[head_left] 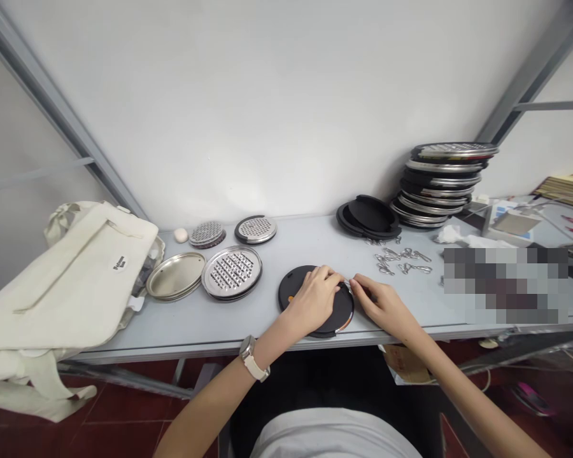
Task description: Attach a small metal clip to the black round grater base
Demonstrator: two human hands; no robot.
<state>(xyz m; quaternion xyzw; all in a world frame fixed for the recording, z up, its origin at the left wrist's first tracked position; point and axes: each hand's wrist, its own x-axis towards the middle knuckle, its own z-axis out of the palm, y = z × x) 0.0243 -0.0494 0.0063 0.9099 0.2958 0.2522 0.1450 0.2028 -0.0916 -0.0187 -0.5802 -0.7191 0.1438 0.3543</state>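
Observation:
A black round grater base (333, 316) lies on the table near its front edge, with a little orange and a strip of shiny rim showing at its side. Across its top lies my left hand (318, 292), fingers curled and pressing toward the far right rim. My right hand (377, 302) is closed in a pinch at that same rim, fingertips close to those of the left; whatever is between them is too small to make out. Beyond the right hand, several small metal clips (403, 257) are scattered on the table.
Round metal graters (232, 272) and plain metal discs (176, 275) lie on the left, smaller graters (256, 229) behind. Black round covers (370, 216) and a tall grater stack (442, 184) stand at the back right. A cream bag (71, 273) covers the table's left end.

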